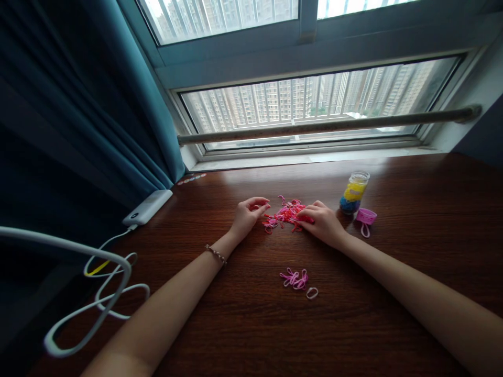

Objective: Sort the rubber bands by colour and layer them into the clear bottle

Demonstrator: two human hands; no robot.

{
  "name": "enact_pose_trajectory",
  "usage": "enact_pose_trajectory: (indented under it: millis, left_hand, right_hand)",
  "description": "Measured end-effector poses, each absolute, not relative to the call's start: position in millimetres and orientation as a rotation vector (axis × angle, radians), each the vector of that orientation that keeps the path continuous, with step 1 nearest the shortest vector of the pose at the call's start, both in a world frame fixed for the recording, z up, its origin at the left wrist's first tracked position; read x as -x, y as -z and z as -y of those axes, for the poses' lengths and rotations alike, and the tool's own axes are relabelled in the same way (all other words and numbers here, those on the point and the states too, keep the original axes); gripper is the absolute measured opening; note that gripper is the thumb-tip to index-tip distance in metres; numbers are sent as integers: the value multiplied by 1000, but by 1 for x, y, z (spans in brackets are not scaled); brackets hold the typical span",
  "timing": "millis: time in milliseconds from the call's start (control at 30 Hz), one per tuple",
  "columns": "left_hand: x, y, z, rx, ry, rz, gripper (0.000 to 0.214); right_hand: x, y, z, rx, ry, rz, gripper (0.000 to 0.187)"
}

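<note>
A loose pile of red and pink rubber bands (288, 213) lies on the brown table between my two hands. My left hand (247, 215) is at the pile's left edge, thumb and fingertips drawn together in a pinch; anything between them is too small to make out. On the pile's right side, the bent fingers of my right hand (323, 221) close on some of the red bands. Closer to me sits a small group of purple-pink rubber bands (295, 279), with a single pale pink band (312, 293) beside it.
A clear jar (354, 192) with yellow and blue contents stands right of the pile. Next to it lies a pink lid with a loop (366, 215). At left are a white power bank (148, 206) and looping white cable (113, 257). A window rail (330, 126) crosses behind.
</note>
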State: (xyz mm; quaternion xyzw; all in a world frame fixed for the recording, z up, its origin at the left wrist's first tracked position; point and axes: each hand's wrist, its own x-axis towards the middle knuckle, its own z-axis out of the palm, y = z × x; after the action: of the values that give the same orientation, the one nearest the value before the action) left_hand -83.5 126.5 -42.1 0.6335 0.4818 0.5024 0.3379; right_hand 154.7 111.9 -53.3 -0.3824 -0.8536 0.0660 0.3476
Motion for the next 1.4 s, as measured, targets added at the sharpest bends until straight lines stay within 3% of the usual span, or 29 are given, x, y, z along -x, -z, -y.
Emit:
enact_pose_trajectory:
  millis: [367,500,800,1000,1400]
  left_hand:
    - [66,-1,-90,-2015,-288,-719,22]
    - [60,-5,-81,-2038,-111,-618,24]
    - [86,-1,-105,-2055,-556,-1173,25]
    - [102,14,-121,-2013,-528,-1207,28]
    - [104,22,-126,-1970,-508,-1144,24]
  right_hand:
    - [-158,58,-120,1146,-344,1859,12]
    - [-161,54,-121,1188,-417,1763,14]
    - [-159,55,-117,1096,-276,1938,7]
    - [-155,55,-113,1037,-198,2149,12]
    - [-158,48,-114,1048,-362,1843,7]
